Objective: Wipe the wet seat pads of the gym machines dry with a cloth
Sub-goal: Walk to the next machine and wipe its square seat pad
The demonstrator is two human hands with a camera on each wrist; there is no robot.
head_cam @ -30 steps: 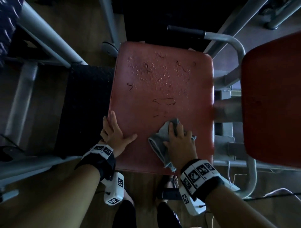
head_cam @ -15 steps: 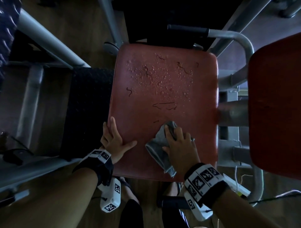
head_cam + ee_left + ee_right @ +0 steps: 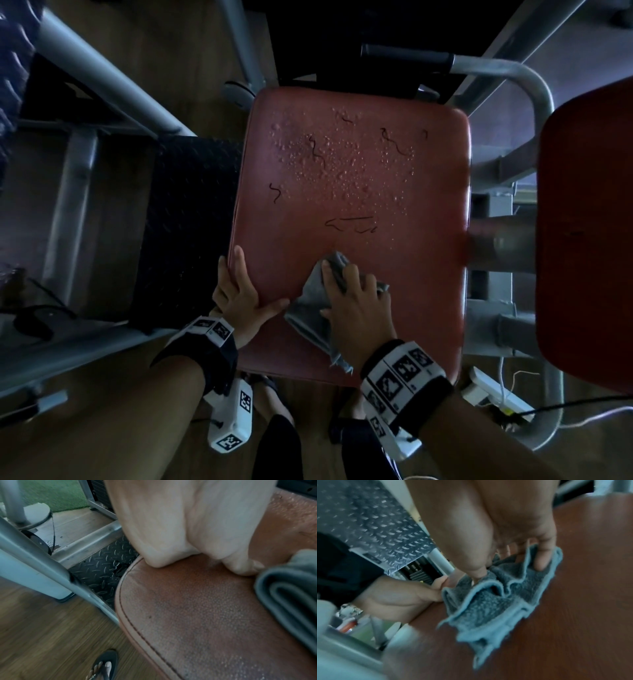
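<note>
A red seat pad (image 3: 349, 205) fills the middle of the head view, with water droplets (image 3: 342, 161) across its far half and dark scribble marks. A crumpled grey cloth (image 3: 313, 310) lies on the near part of the pad. My right hand (image 3: 356, 298) presses down on it with fingers spread. In the right wrist view the fingers (image 3: 541, 561) sit on the bunched cloth (image 3: 496, 601). My left hand (image 3: 239, 291) rests flat on the pad's near left edge, and its thumb (image 3: 243, 566) touches the cloth (image 3: 288, 595).
A second red pad (image 3: 589, 222) stands at the right behind a grey tube frame (image 3: 507, 72) with a black handle (image 3: 404, 56). Left of the seat lies a black diamond-plate step (image 3: 191, 212). A power strip (image 3: 496, 397) with cables lies on the wood floor.
My right hand has slid the cloth leftward across the near part of the pad until it meets the left thumb. The left hand has stayed on the pad's edge.
</note>
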